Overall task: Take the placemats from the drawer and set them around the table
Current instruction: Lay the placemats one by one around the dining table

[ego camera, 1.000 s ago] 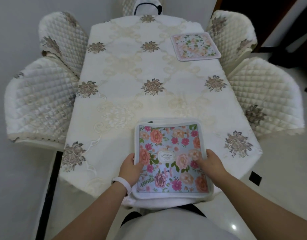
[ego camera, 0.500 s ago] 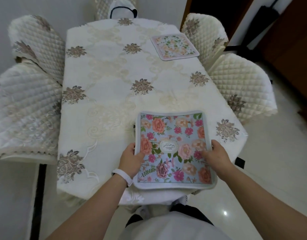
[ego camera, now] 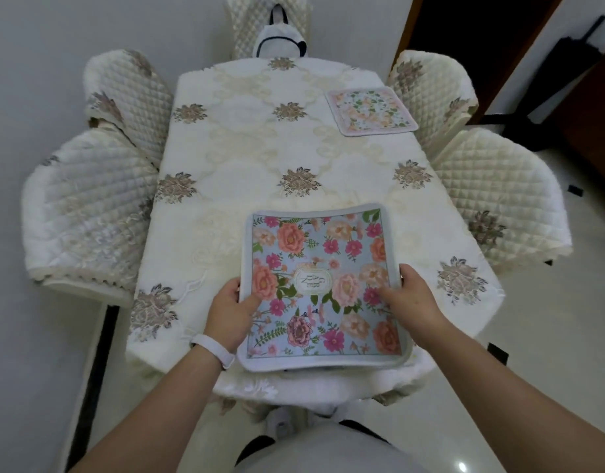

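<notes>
Over the near end of the cream embroidered table [ego camera: 253,158] we hold a soft, round-cornered blue floral placemat [ego camera: 323,285]: left hand [ego camera: 229,310] pinching its left edge, right hand [ego camera: 412,298] its right edge, thumbs on top. A paler placemat [ego camera: 371,110] lies at the table's far right.

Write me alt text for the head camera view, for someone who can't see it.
A left hand and right hand grip the sides of a blue placemat over the near end of the table. A pale placemat lies at the far right; quilted chairs surround it.
</notes>
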Tool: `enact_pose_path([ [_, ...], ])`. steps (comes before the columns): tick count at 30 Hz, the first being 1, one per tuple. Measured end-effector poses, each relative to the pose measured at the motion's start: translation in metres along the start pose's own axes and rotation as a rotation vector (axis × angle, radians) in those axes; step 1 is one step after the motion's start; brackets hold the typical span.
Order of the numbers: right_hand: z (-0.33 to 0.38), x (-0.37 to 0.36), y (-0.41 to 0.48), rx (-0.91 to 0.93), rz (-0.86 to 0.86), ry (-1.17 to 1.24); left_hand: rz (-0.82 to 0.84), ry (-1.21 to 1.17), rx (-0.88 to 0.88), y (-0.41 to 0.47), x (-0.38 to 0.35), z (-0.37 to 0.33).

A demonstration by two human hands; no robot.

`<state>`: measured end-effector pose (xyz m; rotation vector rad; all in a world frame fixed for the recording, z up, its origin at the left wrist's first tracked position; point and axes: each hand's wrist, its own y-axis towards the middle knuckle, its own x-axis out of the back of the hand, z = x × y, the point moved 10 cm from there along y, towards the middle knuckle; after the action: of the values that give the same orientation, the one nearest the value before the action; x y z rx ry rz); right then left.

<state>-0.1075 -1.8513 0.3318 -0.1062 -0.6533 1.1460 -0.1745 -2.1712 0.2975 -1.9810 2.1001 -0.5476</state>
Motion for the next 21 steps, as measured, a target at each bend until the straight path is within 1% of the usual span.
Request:
enact_pose_path([
  [5, 0.033, -0.045, 0.013, 0.081, 0.208, -0.030, -0.192, -0.059, 0.019, -0.041, 0.053, 0.000],
  [10, 0.066, -0.113, 0.005, 0.150, 0.450, -0.082, -0.410, -0.139, 0.051, -0.100, 0.109, 0.017],
  [12, 0.078, -0.132, -0.001, 0.182, 0.499, -0.077, -0.455, -0.181, 0.052, -0.117, 0.121, 0.018],
  [14, 0.090, -0.160, -0.017, 0.212, 0.576, -0.068, -0.540, -0.190, 0.049, -0.140, 0.142, 0.021],
  [18, 0.110, -0.212, -0.053, 0.278, 0.667, -0.128, -0.699, -0.206, 0.044, -0.188, 0.193, 0.032],
  [21, 0.128, -0.248, -0.080, 0.336, 0.728, -0.150, -0.781, -0.230, 0.031, -0.215, 0.228, 0.042],
])
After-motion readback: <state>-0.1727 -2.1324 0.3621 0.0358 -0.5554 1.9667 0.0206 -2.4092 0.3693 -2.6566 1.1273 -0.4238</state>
